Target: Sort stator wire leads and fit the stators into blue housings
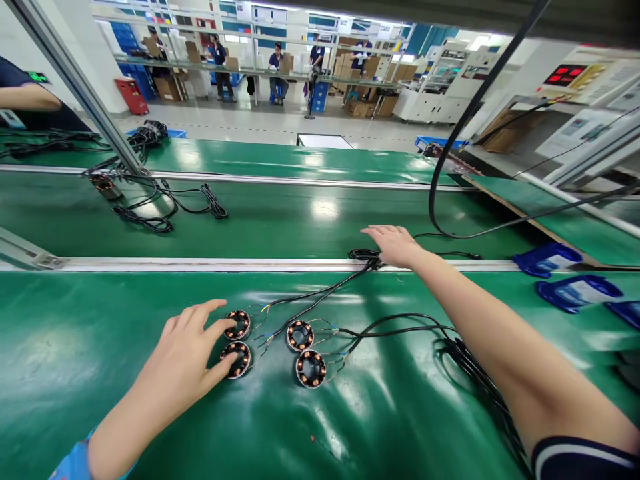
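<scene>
My left hand (187, 350) is spread over the left pair of ring-shaped motor stators. Its index finger reaches the upper stator (243, 325) and its thumb lies at the lower stator (243, 361); neither is gripped. Black cables with thin coloured wires run from this pair to a coiled cable bundle (364, 255) on the metal rail. Over that bundle's right side, my right hand (397, 247) has its fingers stretched out to the left, the palm hidden. Between the hands lie two more wired stators, an upper one (291, 343) and a lower one (300, 379), with copper windings showing.
A metal rail (200, 265) crosses behind the green bench (150, 427). Further back lie tangled black cables (167, 207) and a motor part (106, 188). Thick cables (473, 367) rest under my right arm. Blue holders (577, 293) stand right; a black cable loop (434, 180) hangs down.
</scene>
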A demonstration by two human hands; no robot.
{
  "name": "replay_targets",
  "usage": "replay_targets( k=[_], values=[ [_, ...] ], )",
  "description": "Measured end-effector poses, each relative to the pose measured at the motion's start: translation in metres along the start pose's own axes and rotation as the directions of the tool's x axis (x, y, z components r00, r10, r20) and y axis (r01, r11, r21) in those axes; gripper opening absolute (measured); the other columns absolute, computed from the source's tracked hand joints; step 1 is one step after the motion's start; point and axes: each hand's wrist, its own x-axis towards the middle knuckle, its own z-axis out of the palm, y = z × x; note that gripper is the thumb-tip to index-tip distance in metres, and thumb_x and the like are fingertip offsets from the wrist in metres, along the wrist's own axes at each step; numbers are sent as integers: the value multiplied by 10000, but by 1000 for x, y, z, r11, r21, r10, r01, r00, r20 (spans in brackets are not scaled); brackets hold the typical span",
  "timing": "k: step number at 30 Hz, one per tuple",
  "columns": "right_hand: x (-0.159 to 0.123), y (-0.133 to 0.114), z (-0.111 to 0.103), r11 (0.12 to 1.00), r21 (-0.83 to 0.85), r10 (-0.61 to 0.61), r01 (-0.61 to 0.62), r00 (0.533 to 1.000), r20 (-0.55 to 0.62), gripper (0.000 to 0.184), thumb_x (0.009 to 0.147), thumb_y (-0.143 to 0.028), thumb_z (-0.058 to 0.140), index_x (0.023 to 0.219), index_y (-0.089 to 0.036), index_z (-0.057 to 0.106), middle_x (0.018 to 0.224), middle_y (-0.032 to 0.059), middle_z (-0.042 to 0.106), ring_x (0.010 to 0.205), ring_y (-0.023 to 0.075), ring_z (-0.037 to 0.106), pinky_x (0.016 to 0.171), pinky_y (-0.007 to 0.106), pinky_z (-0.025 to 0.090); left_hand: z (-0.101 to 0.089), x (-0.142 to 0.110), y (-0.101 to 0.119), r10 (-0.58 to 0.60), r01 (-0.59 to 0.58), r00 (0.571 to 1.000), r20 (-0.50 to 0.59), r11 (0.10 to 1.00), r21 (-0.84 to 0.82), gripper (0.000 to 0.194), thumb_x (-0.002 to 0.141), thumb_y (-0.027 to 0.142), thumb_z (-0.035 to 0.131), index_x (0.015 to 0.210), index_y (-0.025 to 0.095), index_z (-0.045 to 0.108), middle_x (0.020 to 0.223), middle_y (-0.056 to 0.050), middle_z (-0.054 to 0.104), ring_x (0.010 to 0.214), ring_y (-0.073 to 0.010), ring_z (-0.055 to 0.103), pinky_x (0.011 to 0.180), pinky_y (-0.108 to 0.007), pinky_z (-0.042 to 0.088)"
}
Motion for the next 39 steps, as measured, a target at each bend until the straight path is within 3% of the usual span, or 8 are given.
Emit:
replay_targets(
  k=[5,11,17,23,29,31,34,39],
  values=[
    [-4,64,24,989,-143,60,-32,979,193,766,700,76,561,1404,-223,600,1469,151,541,1442,313,411,1170,526,321,-6,22,23,-72,42,978,194,987,154,205,815,217,684,1005,227,759,1419,-131,563,1229,-365,540,917,-514,474],
    [-21,98,22,966,-256,76,-36,986,148,503,806,-77,637,1295,-191,669,1103,173,706,1155,348,604,1070,522,361,-9,37,17,-128,69,970,206,960,272,185,862,268,679,1004,307,790,1381,-125,594,1161,-353,577,829,-450,480],
    [-60,108,25,965,-258,-30,57,994,107,315,781,-219,717,1090,-161,694,1251,165,631,1189,319,571,991,372,441,-6,60,-3,-171,76,937,304,950,301,285,895,329,614,1136,305,765,1451,-132,534,1174,-379,596,872,-492,499],
    [-117,111,43,968,-231,107,-94,993,45,567,821,-261,689,1345,-106,536,1110,172,677,1077,339,630,889,394,499,0,82,-23,-120,3,919,376,955,295,340,932,345,524,1185,296,746,1470,-143,499,1147,-371,634,881,-502,524],
    [-198,142,3,966,-178,177,-189,981,-83,299,828,-289,661,1096,-156,665,1310,160,583,1251,337,531,990,386,466,11,115,-20,7,-108,931,364,960,258,396,913,325,468,1201,262,733,1442,-140,514,1067,-369,668,888,-513,522],
    [-228,147,-19,967,-145,193,-211,973,-127,287,831,-243,639,1104,-156,634,1206,123,638,1114,267,608,896,323,485,14,131,-14,32,-128,931,364,962,243,413,906,317,461,1217,244,722,1428,-151,523,1043,-372,676,866,-504,527],
    [-273,141,-53,913,-235,260,-334,919,-297,327,842,-215,643,1156,-136,596,965,89,667,907,247,625,760,325,441,19,156,0,78,-163,920,385,967,196,409,903,325,480,1236,262,709,1390,-141,552,1010,-345,691,828,-451,534],
    [-325,124,-72,609,-436,341,-663,715,-611,488,1016,-172,391,1502,-149,427,988,173,585,969,346,519,781,428,329,32,188,38,196,-262,894,403,958,115,392,901,360,506,1245,324,689,1292,-91,606,990,-292,694,823,-389,518]
  ],
)
